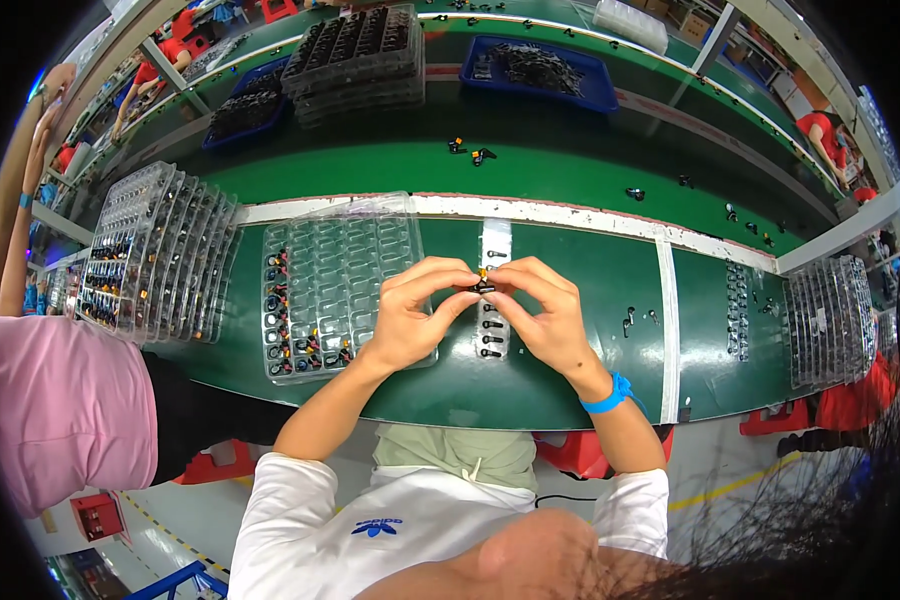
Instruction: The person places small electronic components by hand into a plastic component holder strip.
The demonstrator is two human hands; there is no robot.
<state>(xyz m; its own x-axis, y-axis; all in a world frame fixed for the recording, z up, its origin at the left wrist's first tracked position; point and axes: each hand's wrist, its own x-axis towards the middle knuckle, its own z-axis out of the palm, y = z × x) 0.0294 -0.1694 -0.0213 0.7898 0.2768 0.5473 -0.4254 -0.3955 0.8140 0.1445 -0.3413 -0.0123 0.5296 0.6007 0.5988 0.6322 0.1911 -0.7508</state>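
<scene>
together both hands, left (410,315) and right (548,318), pinch the small black part (484,286) between their fingertips.

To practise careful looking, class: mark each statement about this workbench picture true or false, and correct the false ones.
1. Both hands meet on one small black part with an orange tip. True: the left hand and right hand pinch the small part between their fingertips.
2. The right wrist carries a red band. False: the wristband is blue.
3. A clear plastic tray lies under the left hand. True: the clear tray holds some parts along its left and lower compartments.
4. The bench top is yellow. False: the bench top is green.
5. A row of black parts lies on a strip below the hands. True: the black parts sit on a pale strip.
</scene>
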